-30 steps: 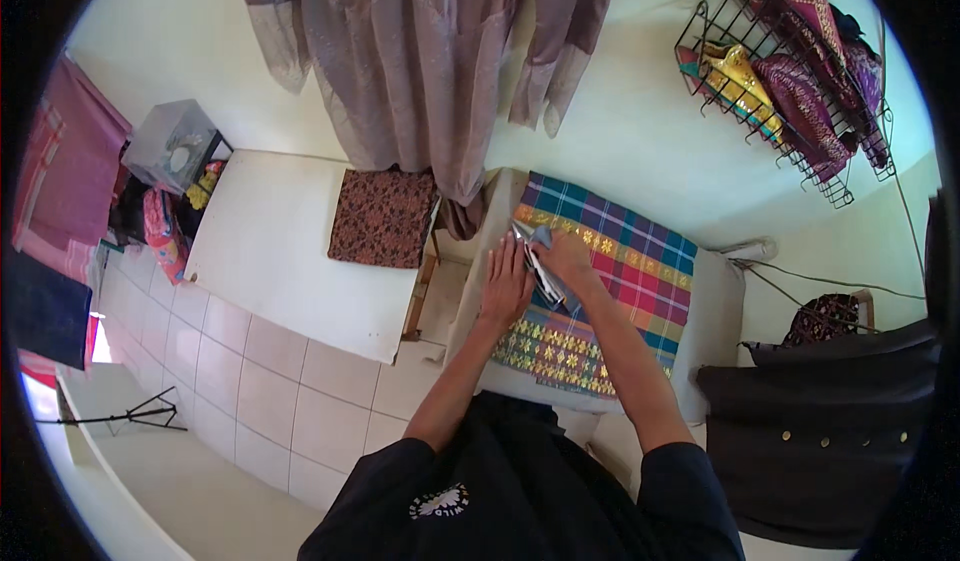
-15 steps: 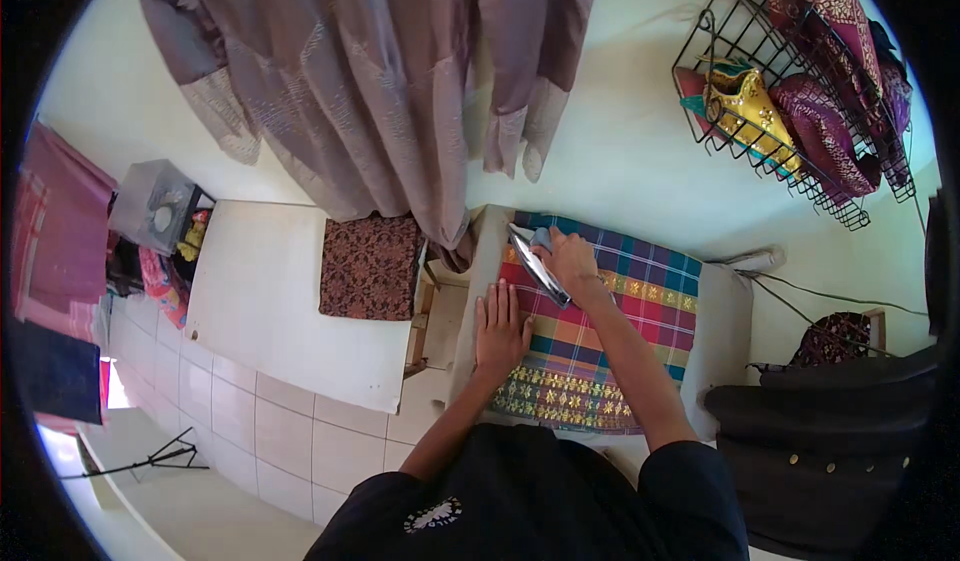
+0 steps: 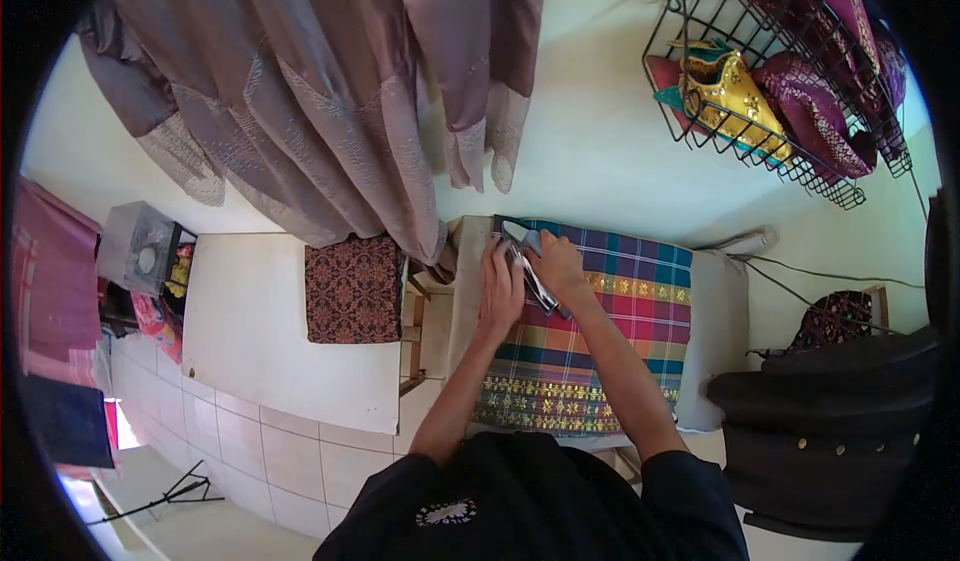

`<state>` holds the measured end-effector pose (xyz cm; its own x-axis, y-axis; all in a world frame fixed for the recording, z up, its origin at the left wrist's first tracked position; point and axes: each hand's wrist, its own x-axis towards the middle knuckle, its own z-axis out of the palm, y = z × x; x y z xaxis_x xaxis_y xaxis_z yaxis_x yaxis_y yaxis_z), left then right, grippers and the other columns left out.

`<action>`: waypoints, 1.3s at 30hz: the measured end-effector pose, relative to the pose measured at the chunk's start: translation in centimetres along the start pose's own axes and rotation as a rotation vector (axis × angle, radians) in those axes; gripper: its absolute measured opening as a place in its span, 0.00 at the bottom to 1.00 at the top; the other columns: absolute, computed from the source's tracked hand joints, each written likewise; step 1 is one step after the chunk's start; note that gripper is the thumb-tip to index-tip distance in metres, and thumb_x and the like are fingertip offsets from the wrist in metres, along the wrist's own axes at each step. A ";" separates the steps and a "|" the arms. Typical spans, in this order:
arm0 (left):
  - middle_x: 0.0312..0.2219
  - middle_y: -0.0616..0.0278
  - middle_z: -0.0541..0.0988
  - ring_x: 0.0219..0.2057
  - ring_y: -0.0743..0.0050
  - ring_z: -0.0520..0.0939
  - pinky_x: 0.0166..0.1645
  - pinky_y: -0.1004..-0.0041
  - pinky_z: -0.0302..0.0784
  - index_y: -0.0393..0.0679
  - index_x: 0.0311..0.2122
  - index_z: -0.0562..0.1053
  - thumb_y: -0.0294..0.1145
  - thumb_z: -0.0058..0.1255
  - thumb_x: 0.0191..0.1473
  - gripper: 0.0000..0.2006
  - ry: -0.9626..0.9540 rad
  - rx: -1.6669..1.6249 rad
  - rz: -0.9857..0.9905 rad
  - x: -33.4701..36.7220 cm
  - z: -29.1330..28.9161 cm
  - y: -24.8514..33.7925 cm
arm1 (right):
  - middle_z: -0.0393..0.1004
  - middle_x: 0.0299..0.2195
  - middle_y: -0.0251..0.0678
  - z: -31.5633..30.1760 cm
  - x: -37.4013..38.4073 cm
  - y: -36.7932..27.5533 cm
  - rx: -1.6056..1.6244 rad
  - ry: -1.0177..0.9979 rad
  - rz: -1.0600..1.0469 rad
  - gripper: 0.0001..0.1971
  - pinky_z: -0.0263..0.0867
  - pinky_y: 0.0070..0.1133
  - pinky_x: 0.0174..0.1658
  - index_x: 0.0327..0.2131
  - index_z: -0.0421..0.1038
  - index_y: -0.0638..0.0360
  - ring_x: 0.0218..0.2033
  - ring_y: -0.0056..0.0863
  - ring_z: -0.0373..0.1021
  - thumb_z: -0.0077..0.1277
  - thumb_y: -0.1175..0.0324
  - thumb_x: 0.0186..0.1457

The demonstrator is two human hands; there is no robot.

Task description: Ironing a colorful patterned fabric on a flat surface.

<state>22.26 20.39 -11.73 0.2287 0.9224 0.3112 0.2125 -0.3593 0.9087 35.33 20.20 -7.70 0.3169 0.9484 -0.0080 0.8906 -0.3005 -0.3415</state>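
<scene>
Iron (image 3: 538, 283) on plaid cloth (image 3: 648, 319)

Black shirt (image 3: 540, 506), short sleeves (image 3: 688, 496), white print (image 3: 446, 513)

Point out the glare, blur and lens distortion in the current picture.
Head view: the floor tiles have bowed joint lines and the corners fall to black, as a fisheye does; head view: a bright patch near the left edge is washed out; head view: the iron shows a pale glint; head view: the left hand looks slightly soft, perhaps from motion.
</scene>
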 end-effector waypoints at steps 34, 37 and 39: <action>0.62 0.49 0.60 0.65 0.52 0.57 0.68 0.59 0.48 0.39 0.64 0.56 0.40 0.28 0.66 0.25 -0.396 0.303 0.344 2.0 6.1 -3.6 | 0.75 0.30 0.55 -1.7 -3.0 2.4 0.027 0.147 0.271 0.15 0.73 0.39 0.37 0.37 0.62 0.68 0.35 0.53 0.75 0.51 0.64 0.56; 0.63 0.52 0.59 0.65 0.54 0.57 0.67 0.59 0.49 0.43 0.64 0.57 0.41 0.29 0.66 0.25 -0.321 0.384 0.426 1.7 6.7 -2.8 | 0.75 0.31 0.55 -2.1 -3.1 2.7 0.065 0.135 0.284 0.16 0.73 0.38 0.36 0.38 0.61 0.69 0.35 0.52 0.75 0.51 0.64 0.57; 0.63 0.54 0.59 0.65 0.55 0.57 0.67 0.59 0.50 0.46 0.65 0.56 0.41 0.29 0.66 0.25 -0.339 0.471 0.410 1.3 6.6 -2.6 | 0.75 0.31 0.58 -1.6 -3.9 4.1 0.021 0.130 0.282 0.18 0.73 0.40 0.36 0.38 0.60 0.69 0.35 0.55 0.74 0.51 0.61 0.57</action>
<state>28.26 21.58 -15.50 0.6452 0.6320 0.4293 0.4162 -0.7620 0.4962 38.27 15.09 -7.55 0.5912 0.8064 0.0144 0.7547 -0.5468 -0.3625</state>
